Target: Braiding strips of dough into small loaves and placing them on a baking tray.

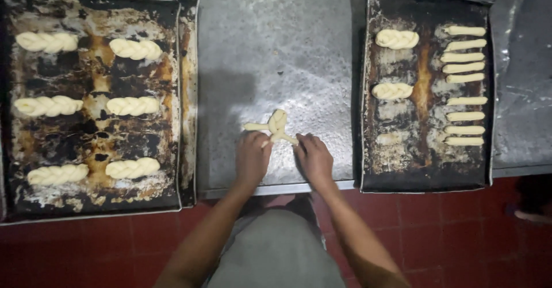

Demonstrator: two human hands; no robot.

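Pale dough braid (275,126) looks soft, light, stretchy (tears easily, I'd guess); left hand (252,158) and right hand (314,158) pinch its 6 o'clock strand ends.

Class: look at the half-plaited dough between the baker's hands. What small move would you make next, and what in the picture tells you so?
Probably cross a loose strand over the middle again. The dough is plaited only at its top; strands still splay towards the left hand and right hand, while the plaits on the trays are closed along their length.
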